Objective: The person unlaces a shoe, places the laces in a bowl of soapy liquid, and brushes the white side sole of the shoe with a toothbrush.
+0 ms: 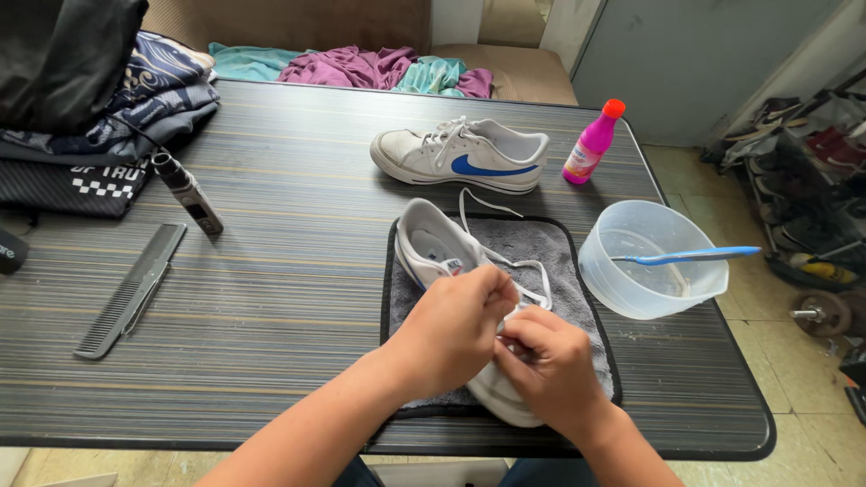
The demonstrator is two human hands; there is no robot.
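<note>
Your left hand point(451, 329) and right hand point(550, 365) meet over the white shoe point(433, 248) on the grey towel point(541, 248) near the table's point(271, 298) front edge, fingers pinched narrow on its laces point(519, 266). A second shoe point(465, 155), pink bottle point(593, 142) and plastic bowl point(649, 261) sit toward the right edge.

1. Shoe point(431, 248) on the towel point(559, 271) – white; towel grey, black-edged.
2. Second shoe point(462, 155) beyond the towel – white, blue swoosh.
3. Bottle point(591, 149) – pink, red cap.
4. Table point(271, 289) – dark, striped.
</note>
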